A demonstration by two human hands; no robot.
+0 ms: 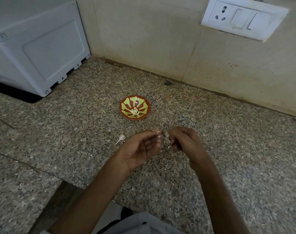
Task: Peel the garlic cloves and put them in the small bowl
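The right hand (pixel 181 142) has a narrow grip. Its fingers are curled in and pinch a small pale garlic piece (pixel 169 146) at the tips. It is too small to tell whether it is clove or skin. The left hand (pixel 143 146) lies palm up just beside it, fingers loosely curved and thumb tip close to forefinger. I cannot tell whether that grip holds a shred of skin or nothing. Both hands hover above the desk (pixel 228 149), in front of the small bowl (pixel 144 103) and near it.

This looks like the peeling step, with the skin being worked off between the two sets of fingertips. The next move probably calls for stripping the last skin, then a short reach forward to drop the bare clove into the bowl, which is shallow enough for a clove to bounce out.

The bowl holds a little heap of peeled cloves (pixel 135 111) at its centre. In front of the bowl and slightly to its left, a pale garlic husk (pixel 121 137) with a thin tail lies on the desk. It may be an unpeeled clove.
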